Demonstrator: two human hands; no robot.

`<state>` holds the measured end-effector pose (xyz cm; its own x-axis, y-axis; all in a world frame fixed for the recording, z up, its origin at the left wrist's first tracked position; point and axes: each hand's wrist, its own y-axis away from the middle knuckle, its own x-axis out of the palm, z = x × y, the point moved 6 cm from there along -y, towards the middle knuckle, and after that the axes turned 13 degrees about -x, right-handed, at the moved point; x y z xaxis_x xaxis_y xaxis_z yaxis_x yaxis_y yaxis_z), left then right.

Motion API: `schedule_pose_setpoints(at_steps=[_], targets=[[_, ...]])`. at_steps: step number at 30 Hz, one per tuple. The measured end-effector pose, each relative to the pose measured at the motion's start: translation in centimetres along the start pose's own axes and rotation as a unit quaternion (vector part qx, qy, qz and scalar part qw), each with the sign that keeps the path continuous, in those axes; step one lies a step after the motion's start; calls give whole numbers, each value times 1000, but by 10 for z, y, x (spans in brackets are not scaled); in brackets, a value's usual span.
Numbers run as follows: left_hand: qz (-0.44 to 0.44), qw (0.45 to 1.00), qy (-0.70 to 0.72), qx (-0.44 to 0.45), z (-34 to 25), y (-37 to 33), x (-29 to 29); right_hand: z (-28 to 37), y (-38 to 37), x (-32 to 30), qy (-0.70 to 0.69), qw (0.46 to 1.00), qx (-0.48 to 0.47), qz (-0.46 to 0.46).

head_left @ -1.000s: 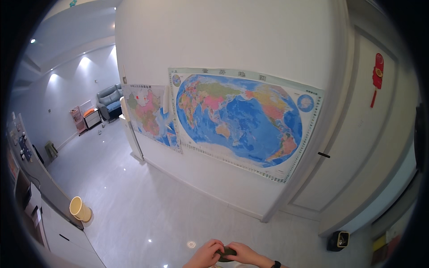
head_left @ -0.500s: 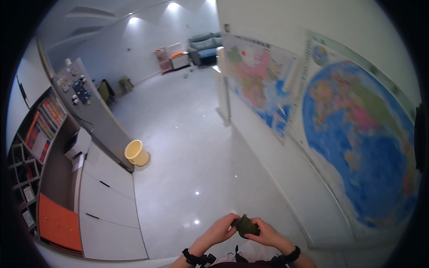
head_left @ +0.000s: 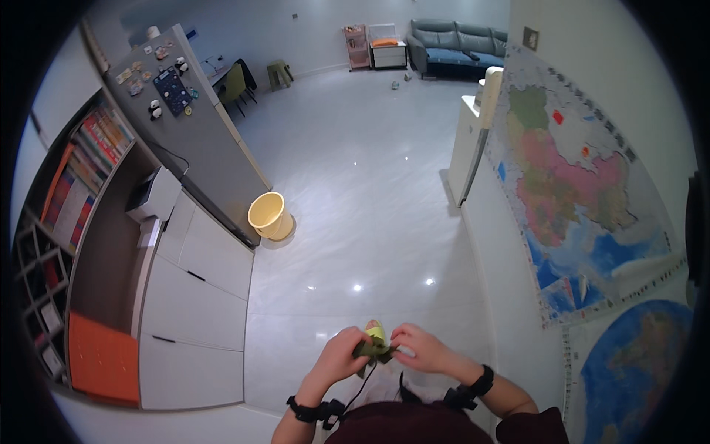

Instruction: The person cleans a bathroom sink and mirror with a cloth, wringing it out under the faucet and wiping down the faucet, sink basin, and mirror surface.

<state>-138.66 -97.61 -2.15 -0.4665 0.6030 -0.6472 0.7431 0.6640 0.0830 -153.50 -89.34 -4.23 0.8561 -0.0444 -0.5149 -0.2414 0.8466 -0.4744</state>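
Observation:
A small dark green leaf-like bundle [head_left: 365, 350] is between my hands, low in the middle of the view. My left hand [head_left: 342, 358] is closed round its left side and covers part of it. With thumb and fingers, my right hand [head_left: 421, 348] pinches its right end. The bundle looks folded, with loose edges; what lies inside is hidden. Just beyond it shows a foot in a yellow-green slipper [head_left: 376, 330], partly covered by the bundle. A thin dark cord hangs below my left hand.
White drawer cabinets [head_left: 196, 311] and a bookshelf [head_left: 89, 159] line the left. A yellow bucket [head_left: 271, 217] stands on the floor by the grey fridge-like panel [head_left: 214, 140]. Maps [head_left: 569, 177] cover the right wall. A sofa [head_left: 458, 48] is at the far end.
My view has turned right and the scene has shifted. The bundle was compact and rounded; now it looks flatter, with loose edges. My right fingers have moved to its end.

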Motion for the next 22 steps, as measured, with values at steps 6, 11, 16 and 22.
schedule_pose_setpoints(at_steps=[6,11,16,22], targets=[[16,991,61,121,21,-182,-76,-124,-115,-56,-58,974,214,-38],[133,988,79,27,38,-317,-95,-216,-177,-133,-27,964,220,-148],[92,995,-6,46,71,-459,-114,-312,-251,-213,29,971,192,-141],[121,988,-96,6,77,-645,-151,-463,-334,-314,42,975,206,-67]])
